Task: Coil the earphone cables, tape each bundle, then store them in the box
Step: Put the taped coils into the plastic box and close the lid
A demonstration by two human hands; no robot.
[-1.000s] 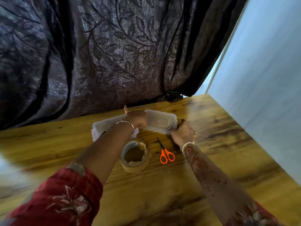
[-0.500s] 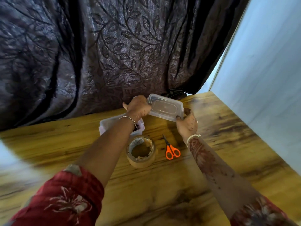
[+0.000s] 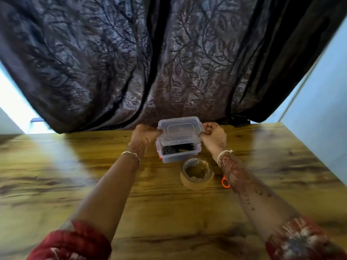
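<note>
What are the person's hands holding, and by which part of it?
The clear plastic lid, held over the box. The left hand grips the lid's left end and the right hand grips its right end.

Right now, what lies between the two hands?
The clear lid, gripped at its ends by the left hand and right hand, just above the box, in the head view.

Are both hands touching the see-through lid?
Touching. The head view shows the left hand gripping the left end of the lid and the right hand pinching its right end, over the box.
</note>
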